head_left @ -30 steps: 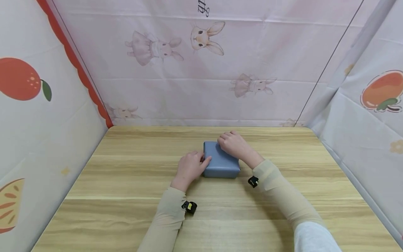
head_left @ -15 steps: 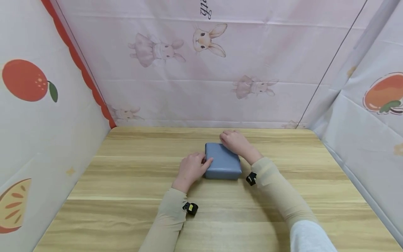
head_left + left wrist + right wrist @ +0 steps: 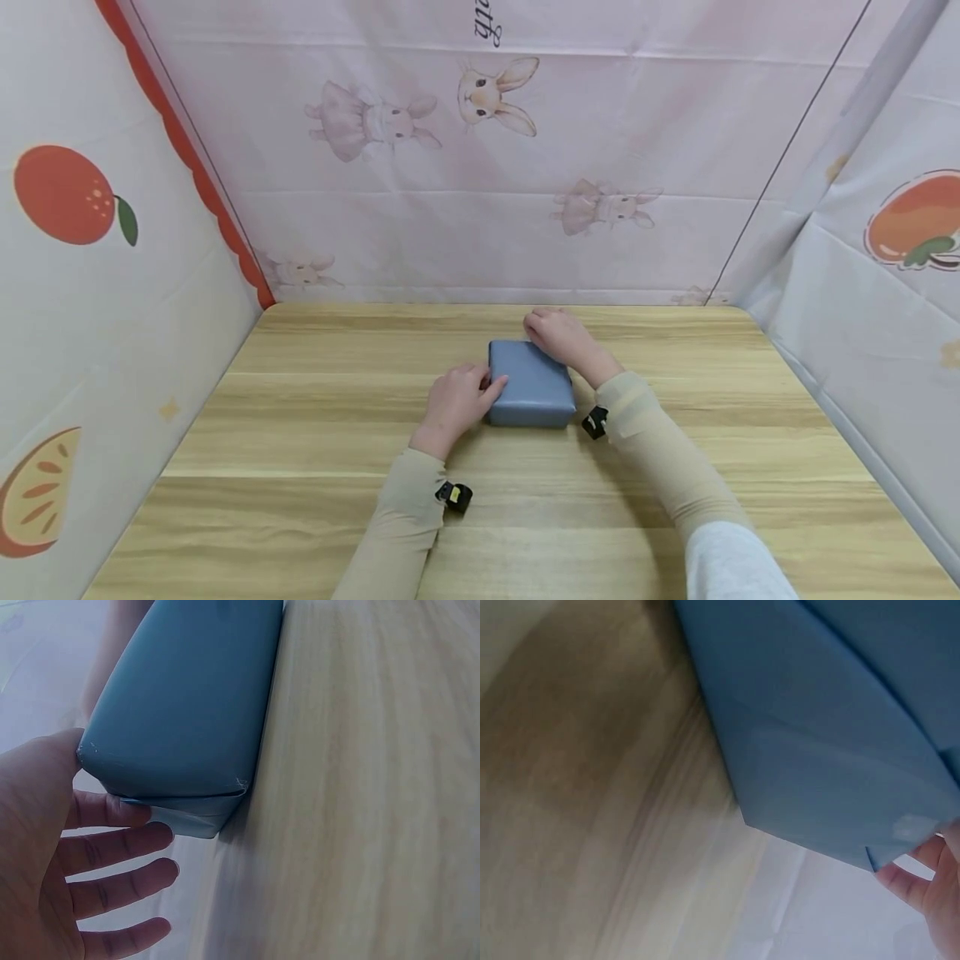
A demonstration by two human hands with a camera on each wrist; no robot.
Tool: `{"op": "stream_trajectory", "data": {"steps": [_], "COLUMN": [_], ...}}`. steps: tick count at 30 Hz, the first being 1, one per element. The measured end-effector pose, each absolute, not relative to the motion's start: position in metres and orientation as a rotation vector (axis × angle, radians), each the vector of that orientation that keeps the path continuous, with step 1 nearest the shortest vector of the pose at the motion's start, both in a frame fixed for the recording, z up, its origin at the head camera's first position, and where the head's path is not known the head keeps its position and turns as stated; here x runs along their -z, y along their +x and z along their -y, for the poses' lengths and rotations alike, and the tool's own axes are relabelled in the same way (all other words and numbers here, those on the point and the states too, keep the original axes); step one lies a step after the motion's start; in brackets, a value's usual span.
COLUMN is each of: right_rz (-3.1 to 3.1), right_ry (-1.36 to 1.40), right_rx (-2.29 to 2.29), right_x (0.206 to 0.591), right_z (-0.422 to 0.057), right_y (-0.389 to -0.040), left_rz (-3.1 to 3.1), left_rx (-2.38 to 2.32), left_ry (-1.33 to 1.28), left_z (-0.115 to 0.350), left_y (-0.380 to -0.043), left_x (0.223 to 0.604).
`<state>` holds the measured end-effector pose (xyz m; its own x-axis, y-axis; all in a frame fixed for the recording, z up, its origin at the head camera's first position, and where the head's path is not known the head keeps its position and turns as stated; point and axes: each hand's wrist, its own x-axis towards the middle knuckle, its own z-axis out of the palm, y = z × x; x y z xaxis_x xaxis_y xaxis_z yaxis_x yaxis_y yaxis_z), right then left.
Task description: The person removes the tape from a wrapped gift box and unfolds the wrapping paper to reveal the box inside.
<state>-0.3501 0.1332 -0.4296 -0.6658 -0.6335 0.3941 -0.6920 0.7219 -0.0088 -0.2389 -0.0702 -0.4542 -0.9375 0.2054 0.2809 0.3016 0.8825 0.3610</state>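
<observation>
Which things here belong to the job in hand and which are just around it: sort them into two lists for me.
In the job:
- blue package
- left hand, touching its left side
- right hand, at its far right corner

Just around it:
- wood-grain table under the package
- rabbit-print backdrop
- fruit-print side sheets
- black wrist devices

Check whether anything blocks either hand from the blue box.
Nothing visible does. The left hand already touches the blue box at its left end, and the right hand touches it near the far right corner, with no other object in between.
</observation>
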Motion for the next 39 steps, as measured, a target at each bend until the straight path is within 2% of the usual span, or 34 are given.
{"op": "stream_trajectory", "data": {"steps": [9, 23, 39], "right_rz": [2.488, 2.401, 2.572], "right_ry": [1.012, 0.97, 0.79], "right_rx": [-0.286, -0.419, -0.513], "right_x": [0.423, 0.405, 0.408], "right_z": [-0.141, -0.149, -0.162], "right_y": [-0.344, -0.313, -0.282], "left_rz": [2.804, 2.804, 2.831], "left_rx": [0.612, 0.609, 0.637], "left_ry": [-0.391, -0.393, -0.384], "left_z": [0.073, 0.076, 0.073], "left_y": [-0.24, -0.244, -0.245], "left_x": [0.454, 0.453, 0.457]}}
